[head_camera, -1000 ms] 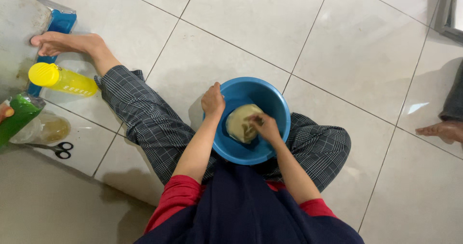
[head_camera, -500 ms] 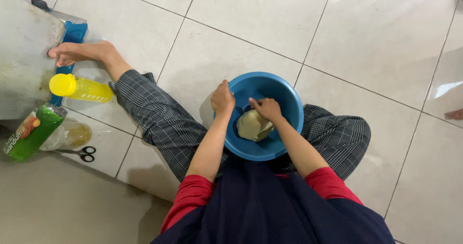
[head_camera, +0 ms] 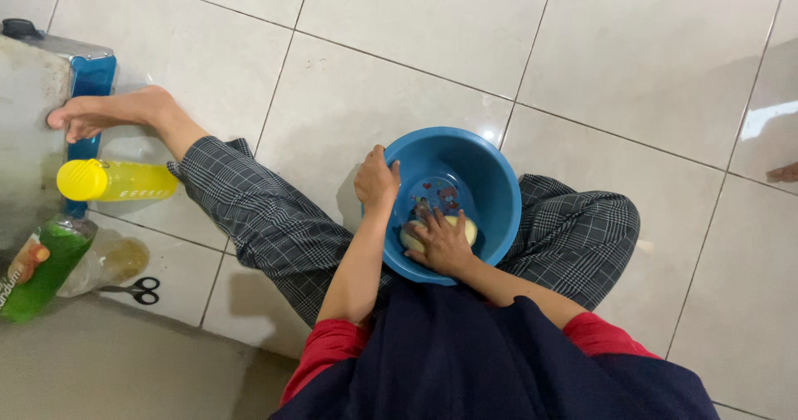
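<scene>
Dough lump (head_camera: 465, 229), pale, lay in blue basin (head_camera: 490, 179) between person's legs on tiled floor. Left hand (head_camera: 376, 181) clamped near rim; right hand (head_camera: 442, 243) spread flat, pressing lump. Risk judged: hard press could tip basin; dough might stick to fingers.

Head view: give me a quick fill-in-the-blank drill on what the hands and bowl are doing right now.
1. The left hand grips the rim of the ____ bowl.
2. The right hand presses a pale lump of ____ inside the bowl.
3. The bottle lying on the floor has a ____ cap.
4. Black ____ lie on the tile near the green packet.

Missing words: blue; dough; yellow; scissors
</scene>
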